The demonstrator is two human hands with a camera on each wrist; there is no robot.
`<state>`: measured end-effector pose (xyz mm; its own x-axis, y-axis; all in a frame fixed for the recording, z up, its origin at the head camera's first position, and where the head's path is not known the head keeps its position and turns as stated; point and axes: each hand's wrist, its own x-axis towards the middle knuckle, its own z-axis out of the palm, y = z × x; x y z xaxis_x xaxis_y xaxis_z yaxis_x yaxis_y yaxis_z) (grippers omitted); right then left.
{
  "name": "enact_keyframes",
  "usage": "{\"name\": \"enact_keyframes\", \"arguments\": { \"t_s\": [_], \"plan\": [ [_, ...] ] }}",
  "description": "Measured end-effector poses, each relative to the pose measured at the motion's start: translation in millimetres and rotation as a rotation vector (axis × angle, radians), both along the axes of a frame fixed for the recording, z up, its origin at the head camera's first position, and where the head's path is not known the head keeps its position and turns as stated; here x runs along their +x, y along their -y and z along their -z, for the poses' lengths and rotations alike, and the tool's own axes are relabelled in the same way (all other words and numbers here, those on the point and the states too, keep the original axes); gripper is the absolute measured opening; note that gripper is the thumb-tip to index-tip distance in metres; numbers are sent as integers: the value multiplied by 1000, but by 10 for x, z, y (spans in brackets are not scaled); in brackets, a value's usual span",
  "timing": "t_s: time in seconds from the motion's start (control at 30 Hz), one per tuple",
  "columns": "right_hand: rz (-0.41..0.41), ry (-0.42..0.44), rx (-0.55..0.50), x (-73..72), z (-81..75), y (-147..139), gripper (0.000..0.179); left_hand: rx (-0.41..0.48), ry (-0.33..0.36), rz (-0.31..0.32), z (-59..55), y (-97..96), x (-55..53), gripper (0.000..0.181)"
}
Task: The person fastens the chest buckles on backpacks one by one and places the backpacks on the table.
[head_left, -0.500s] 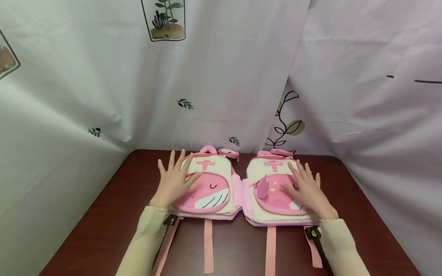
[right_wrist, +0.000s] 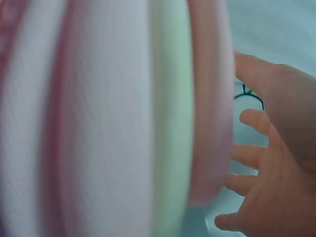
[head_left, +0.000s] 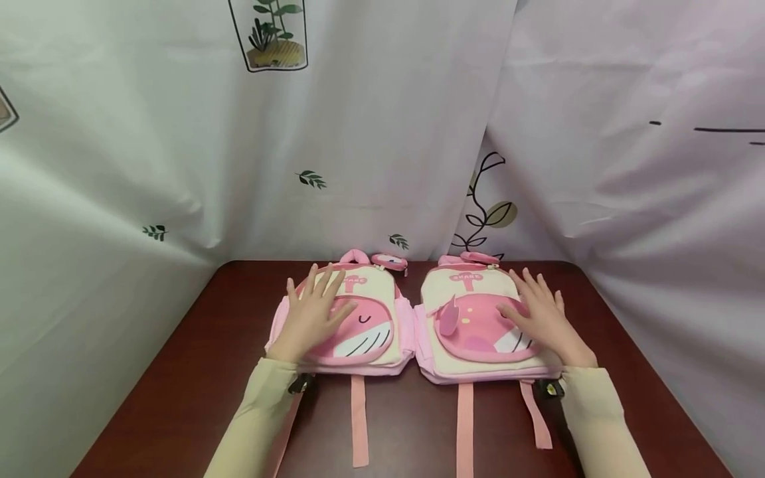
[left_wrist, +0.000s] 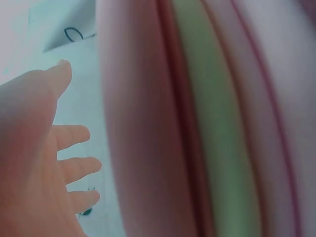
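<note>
Two pink and cream whale backpacks lie side by side on a dark table, fronts up: a left backpack and a right backpack. My left hand is over the outer part of the left one, fingers straight and spread. Over the outer edge of the right one is my right hand, also with spread, straight fingers. Neither hand grips anything. In the left wrist view, a gap shows between the fingers and the blurred bag. Whether the right thumb touches its bag cannot be told.
Pink straps trail from the backpacks toward the near side of the brown table. Small pink pouches sit by their tops. A pale printed curtain hangs behind the table and along both sides.
The head view has shifted slightly, so the backpacks appear a little further left. My left hand has moved right, further over its backpack. My right hand has moved right, toward its backpack's outer edge.
</note>
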<state>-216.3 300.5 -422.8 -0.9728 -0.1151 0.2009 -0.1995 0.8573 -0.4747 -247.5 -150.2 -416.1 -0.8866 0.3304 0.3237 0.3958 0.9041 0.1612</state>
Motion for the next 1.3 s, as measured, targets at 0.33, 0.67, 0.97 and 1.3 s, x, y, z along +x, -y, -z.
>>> {"name": "enact_keyframes", "arguments": {
  "t_s": [0.33,0.67,0.97,1.3],
  "plan": [
    [7,33,-112,49,-86,-284,83,-2,-18,153,-39,-357,58,70],
    [93,140,-151,119,12,-593,81,-113,-88,482,-143,-1046,290,68],
    [69,276,-218,148,126,-686,89,-335,-282,796,-203,-1682,494,62],
    [25,390,-270,181,330,-648,90,-626,-340,767,69,-2086,525,65]
  ]
}}
